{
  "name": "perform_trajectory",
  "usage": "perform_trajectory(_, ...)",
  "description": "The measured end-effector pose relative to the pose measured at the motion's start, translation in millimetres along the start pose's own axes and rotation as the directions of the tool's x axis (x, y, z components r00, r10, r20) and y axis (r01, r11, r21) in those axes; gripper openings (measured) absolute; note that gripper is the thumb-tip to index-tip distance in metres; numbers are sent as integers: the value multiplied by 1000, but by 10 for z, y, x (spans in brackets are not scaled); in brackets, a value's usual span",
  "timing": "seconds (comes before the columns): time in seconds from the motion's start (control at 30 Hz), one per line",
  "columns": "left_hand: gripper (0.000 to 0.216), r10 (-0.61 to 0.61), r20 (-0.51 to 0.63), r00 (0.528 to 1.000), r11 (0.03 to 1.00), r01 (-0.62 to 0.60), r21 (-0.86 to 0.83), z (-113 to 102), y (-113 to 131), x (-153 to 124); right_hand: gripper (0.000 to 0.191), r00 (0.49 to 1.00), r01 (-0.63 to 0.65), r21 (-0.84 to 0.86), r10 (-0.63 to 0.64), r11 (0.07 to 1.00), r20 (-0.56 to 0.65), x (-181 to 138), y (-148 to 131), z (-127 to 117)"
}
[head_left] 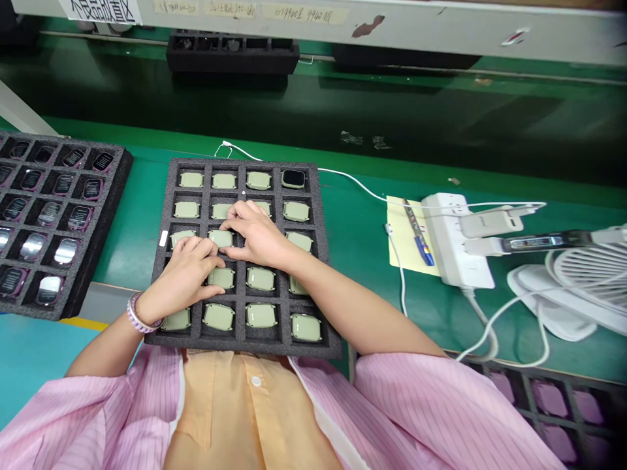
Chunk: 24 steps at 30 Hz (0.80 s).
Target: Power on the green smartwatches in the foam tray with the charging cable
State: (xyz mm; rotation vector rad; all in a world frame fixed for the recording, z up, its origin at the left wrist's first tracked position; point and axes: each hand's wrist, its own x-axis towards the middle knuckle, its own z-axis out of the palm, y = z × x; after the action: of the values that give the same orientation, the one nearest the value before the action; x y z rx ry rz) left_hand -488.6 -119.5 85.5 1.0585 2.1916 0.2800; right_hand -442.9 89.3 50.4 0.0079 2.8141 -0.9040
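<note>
A black foam tray point(329, 287) of square pockets lies before me, most pockets holding a light green watch case point(260, 279). One in the far right corner pocket, a watch point(293, 178), shows its dark screen. My right hand point(259, 236) reaches in from the right, thumb and fingers bent around a green watch case point(221, 239) in the third row. Against the left side of that same case are the curled fingers of my left hand point(189, 269); its thumb is near the lower edge. My hands partly cover neighbouring pockets.
Left stands another foam tray point(125, 171) with dark-screened watches. On the right are a yellow paper point(399, 245), a blue pen point(422, 248), a white power strip point(453, 241), cables and a white fan point(592, 277). A shelf edge point(416, 29) crosses the top; purple cases point(551, 398) lie lower right.
</note>
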Motion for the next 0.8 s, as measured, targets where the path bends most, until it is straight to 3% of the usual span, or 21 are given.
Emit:
perform_trajectory(0.1,57,-27,18,999,1000,27,5,-7,8,-10,52,1000,18,8,-18,1000,-10,-2,-8,-5)
perform_trajectory(0.27,57,-40,32,999,999,39,9,-19,22,-27,53,995,-80,-48,82,996,62,2,-63,-45)
perform_trajectory(0.43,57,-19,8,1000,1000,19,4,8,4,3,55,999,30,4,-30,1000,-12,11,-22,-17)
perform_trajectory(0.57,58,-7,-7,1000,1000,7,-11,8,-25,-17,56,997,-59,-50,61,997,38,-20,-53,-61)
perform_trajectory(0.63,56,10,-10,1000,1000,-10,-21,-62,-24,-24,54,996,-45,-12,46,999,75,-18,-34,-121)
perform_trajectory(0.7,51,19,-80,997,999,-22,-34,-187,-7,10,49,999,4,85,-9,996,52,38,31,-204)
perform_trajectory(0.8,47,-36,-286,958,999,30,-27,-411,37,189,49,987,17,151,7,988,-159,246,143,-359)
